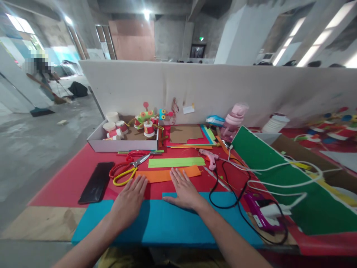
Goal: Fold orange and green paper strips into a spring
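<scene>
Head view: bare-handed work at a red-covered table (67,178), with both forearms reaching in over a blue sheet (145,227).
Orange paper strip (164,176): lying flat, long side across the table, between the blue sheet and a lime-green paper strip (174,162).
Left hand (126,204): palm down, fingertips at the strip's left end; open, nothing gripped.
Right hand (185,191): palm down, fingers laid over the strip right of its middle; open too, no pinch.
Flattening pressure: judged best light and even through the finger pads – a hard push from either side could buckle or skew the thin paper.
Alignment: the lime-green strip's near edge would serve as a straight reference; the orange one sits slightly askew to it.
Scissors (141,160): just beyond the left fingers, blades pointing away; a wide sweep of that hand could nudge the yellow handle loop.
Hot-glue gun (209,158): pink, near the strip's right end; heat state cannot be told, so knuckles are better kept off its nozzle.
Black cable (223,207): looped across the blue sheet's right part – a snag risk for the right forearm.
Surroundings: smartphone (96,182) at left, shallow box (122,146) of paper cups behind, purple power strip (259,212) at right.
</scene>
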Tool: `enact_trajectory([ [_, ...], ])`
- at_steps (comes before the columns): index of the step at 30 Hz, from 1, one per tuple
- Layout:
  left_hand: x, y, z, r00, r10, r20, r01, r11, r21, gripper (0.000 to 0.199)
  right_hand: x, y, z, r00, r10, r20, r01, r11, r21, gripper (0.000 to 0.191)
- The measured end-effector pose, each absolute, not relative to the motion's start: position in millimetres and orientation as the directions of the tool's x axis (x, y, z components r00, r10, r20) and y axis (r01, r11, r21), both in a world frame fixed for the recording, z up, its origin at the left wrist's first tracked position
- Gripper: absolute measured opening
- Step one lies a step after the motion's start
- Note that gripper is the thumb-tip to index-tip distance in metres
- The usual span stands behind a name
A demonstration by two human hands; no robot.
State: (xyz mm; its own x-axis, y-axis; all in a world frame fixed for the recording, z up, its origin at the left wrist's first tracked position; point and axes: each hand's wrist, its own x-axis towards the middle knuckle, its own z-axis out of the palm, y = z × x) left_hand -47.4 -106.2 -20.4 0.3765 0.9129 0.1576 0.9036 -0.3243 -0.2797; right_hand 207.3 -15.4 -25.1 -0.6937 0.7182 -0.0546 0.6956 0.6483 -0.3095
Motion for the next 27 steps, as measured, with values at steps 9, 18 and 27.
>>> enact_trajectory([
  [9, -51, -110, -36, 0.376, 0.899, 0.225, 0.926, -0.361, -0.107, 0.075, 178, -31, -8, -0.674, 0.734, -0.086, 0.713, 0.614, -0.339, 0.106],
  [18, -60, -114, -33, 0.354, 0.907, 0.23, 0.935, -0.351, -0.055, 0.064, 183, -33, -8, -0.812, 0.581, -0.053, 0.549, 0.731, -0.406, 0.081],
  [27, -58, -113, -32, 0.288, 0.94, 0.185, 0.957, -0.287, -0.029, 0.064, 261, -13, -19, -0.64, 0.76, -0.113, 0.754, 0.594, -0.279, 0.082],
])
